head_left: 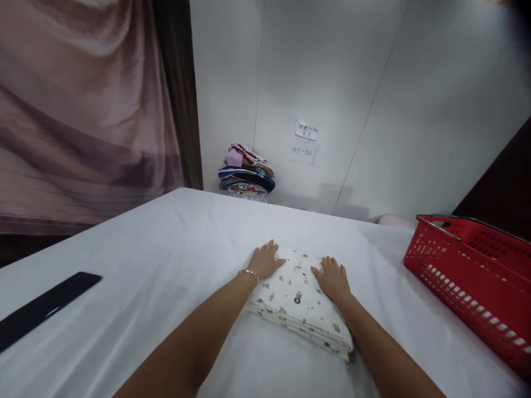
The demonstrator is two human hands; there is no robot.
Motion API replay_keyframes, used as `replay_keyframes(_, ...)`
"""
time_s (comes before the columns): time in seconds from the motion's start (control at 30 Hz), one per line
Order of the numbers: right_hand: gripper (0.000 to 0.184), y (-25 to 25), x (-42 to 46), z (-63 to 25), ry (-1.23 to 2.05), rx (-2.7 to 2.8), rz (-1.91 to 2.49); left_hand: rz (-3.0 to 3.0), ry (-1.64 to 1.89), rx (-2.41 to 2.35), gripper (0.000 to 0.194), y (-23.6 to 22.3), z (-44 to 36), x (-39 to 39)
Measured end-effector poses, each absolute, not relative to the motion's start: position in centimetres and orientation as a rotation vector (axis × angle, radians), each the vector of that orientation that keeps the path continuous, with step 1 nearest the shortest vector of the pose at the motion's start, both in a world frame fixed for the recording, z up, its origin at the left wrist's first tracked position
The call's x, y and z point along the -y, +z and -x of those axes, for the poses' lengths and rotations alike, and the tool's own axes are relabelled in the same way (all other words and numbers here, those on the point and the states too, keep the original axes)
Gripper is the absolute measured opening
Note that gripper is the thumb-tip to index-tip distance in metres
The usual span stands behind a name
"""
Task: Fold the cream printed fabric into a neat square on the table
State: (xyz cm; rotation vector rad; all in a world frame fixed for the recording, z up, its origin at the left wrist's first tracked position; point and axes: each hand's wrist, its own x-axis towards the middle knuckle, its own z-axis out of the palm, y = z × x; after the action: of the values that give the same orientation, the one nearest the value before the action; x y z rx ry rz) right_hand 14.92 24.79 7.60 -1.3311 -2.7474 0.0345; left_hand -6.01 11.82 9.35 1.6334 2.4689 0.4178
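Note:
A white cloth with a small grey and green print lies folded in several layers on the white-covered table in front of me. My left hand rests on its far left edge, fingers stretched out and the thumb pointing inward over the cloth. On the far right edge lies my right hand, palm down with its fingers apart. Both hands press on the cloth from above without gripping it. The layered folds show along the near side.
A red plastic basket with metal handles stands at the right. At the left lies a flat black object. Beyond the table's far edge is a stack of folded fabrics against the wall. A pinkish curtain hangs at the left.

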Motion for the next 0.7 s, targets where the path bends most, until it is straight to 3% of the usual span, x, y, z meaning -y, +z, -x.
replay_keyframes(0.43,0.068,6.3,-25.4,-15.1,0.098,2.703,1.254,-1.67,0.513,-2.461,0.066,7.9,6.5,-11.5)
replay_keyframes(0.7,0.072,6.6,-24.9,-19.2,0.612,2.268,1.341,-1.356,0.631,-2.553,0.06,10.0,6.5,-10.5)
